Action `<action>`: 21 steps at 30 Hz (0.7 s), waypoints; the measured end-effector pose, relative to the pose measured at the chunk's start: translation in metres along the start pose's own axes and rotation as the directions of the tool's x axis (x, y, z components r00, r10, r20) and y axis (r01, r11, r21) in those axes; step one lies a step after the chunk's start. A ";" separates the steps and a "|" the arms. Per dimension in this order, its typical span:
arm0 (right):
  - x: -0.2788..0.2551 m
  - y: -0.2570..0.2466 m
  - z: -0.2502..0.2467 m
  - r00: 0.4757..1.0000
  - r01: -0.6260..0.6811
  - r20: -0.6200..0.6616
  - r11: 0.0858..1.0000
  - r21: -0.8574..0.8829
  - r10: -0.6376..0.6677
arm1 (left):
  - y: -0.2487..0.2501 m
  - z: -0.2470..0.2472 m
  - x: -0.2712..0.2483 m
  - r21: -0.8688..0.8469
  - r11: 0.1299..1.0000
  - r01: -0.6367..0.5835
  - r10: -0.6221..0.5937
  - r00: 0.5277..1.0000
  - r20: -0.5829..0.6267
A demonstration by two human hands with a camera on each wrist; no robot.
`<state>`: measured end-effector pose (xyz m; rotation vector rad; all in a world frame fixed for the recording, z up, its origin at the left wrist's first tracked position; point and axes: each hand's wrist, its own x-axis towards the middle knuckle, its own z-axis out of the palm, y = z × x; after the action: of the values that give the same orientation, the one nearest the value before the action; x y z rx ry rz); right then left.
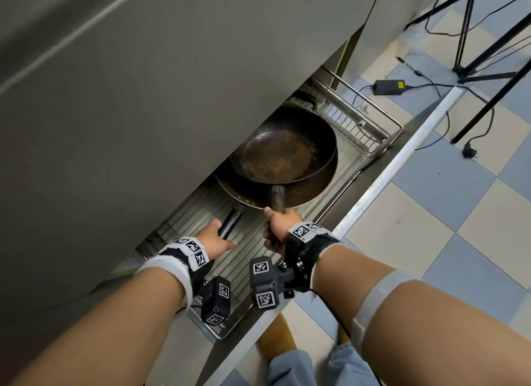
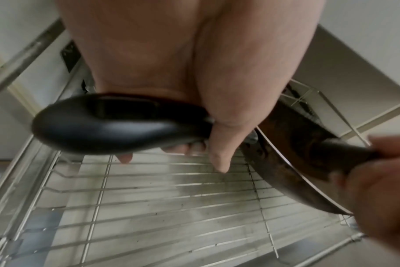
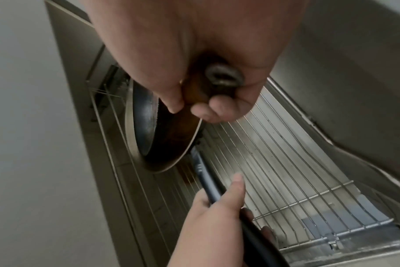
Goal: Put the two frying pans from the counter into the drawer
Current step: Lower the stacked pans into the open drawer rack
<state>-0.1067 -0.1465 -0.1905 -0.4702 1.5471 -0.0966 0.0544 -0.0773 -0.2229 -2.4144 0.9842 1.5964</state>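
Observation:
Two dark, rust-stained frying pans lie stacked in the pulled-out wire basket drawer. The smaller upper pan sits inside the wider lower pan. My right hand grips the upper pan's brown handle, whose ring end shows in the right wrist view. The lower pan's black handle is gripped by my left hand, with the fingers curled round the handle. Both hands hover just above the basket's wire floor.
The grey counter and cabinet front overhang the drawer's left side. A white drawer front borders it on the right. A dark item sits at the basket's far end. A power adapter, cables and tripod legs lie on the checkered floor.

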 end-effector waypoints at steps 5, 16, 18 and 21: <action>0.013 0.009 0.012 0.986 -0.135 0.089 0.989 -0.058 0.139 | -0.012 -0.024 0.001 0.069 0.998 0.008 -0.009 1.000 0.009; 0.051 0.019 0.011 0.965 -0.079 0.216 0.948 -0.307 0.150 | -0.029 -0.001 0.012 -0.094 0.996 0.009 -0.024 0.987 -0.159; 0.052 0.017 0.015 0.970 -0.058 0.212 0.956 -0.288 0.122 | -0.029 0.000 0.016 -0.142 0.990 0.007 -0.032 0.984 -0.174; 0.060 0.019 0.020 0.986 0.003 0.149 0.894 -0.448 0.071 | -0.030 -0.003 0.021 -0.202 0.979 0.001 -0.046 0.975 -0.217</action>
<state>-0.0894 -0.1454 -0.2547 -0.7945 1.4123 0.3279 0.0785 -0.0643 -0.2470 -2.7786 0.8554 1.5111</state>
